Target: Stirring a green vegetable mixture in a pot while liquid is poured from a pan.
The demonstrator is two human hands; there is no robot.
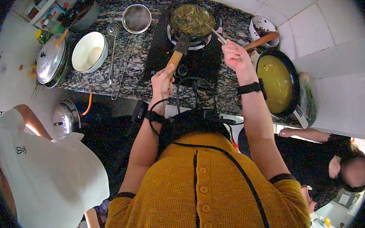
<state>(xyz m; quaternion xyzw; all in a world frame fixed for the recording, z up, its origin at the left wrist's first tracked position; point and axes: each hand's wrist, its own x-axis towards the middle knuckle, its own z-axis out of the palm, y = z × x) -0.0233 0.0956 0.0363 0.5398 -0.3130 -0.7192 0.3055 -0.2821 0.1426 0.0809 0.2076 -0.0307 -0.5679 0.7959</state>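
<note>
My left hand (pixel 163 82) grips the wooden handle (pixel 174 62) of a pan that sits over a gas burner (pixel 193 44). Chopped dark-green food (pixel 191 19) fills the pan. In my right hand (pixel 235 54) is a metal-shafted utensil (pixel 217 34), its far end down in the food at the pan's right side. That end is buried, so its shape cannot be told. Beneath the pan lies the black glass cooktop (pixel 158 56), with a control knob (pixel 182 70) near its front.
Right of my arm stands a black pan of yellowish liquid (pixel 275 81), by a white bowl with dark scraps (pixel 260 24). Leftward are a round strainer (pixel 136 18), a skimmer (pixel 113 30), a white bowl (pixel 88 54) and a lidded pot (pixel 51 58). People stand on both sides.
</note>
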